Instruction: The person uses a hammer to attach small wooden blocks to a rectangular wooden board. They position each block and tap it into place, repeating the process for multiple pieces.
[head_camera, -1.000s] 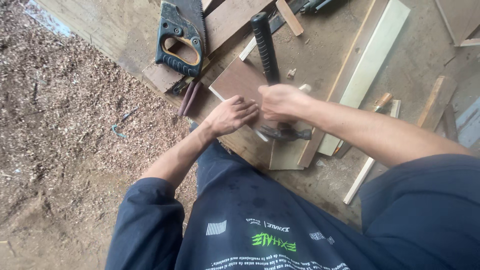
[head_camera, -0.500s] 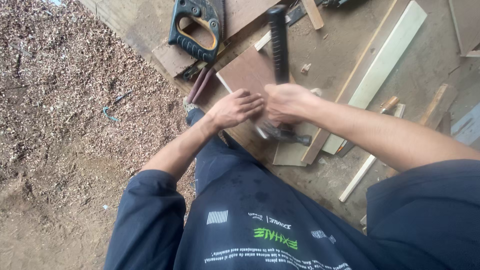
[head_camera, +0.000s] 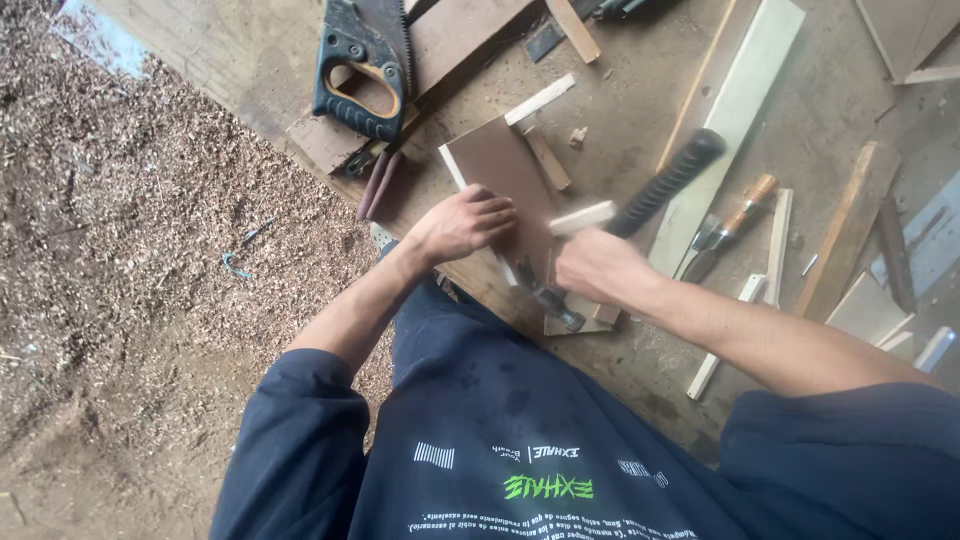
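Two hands at work: left hand and right hand, both over the near edge of the wooden surface.
Hidden: right-hand fingers turned away from the camera, so grip cannot be told in detail; closed around the lower end of the hammer, black ribbed handle slanting up and to the right, blurred.
Hard to make out: dark metal piece just below and left of the right hand, smeared, shape unclear.
Cut off: hand saw at the top edge, blade running out of view; long pale plank likewise cut by the top edge.
Left hand state: fingers spread slightly and pressed flat on the brown board, holding it down.
Brown board position: lying flat near the surface edge, tilted corner-up, under the left fingertips and just left of the right hand.
Small pale strip: lying across the board's right side, between the two hands, just above the right hand.
Chisel with wooden handle: right of the hammer handle, apart from both hands.
Floor: covered in sawdust and shavings, left of the surface.
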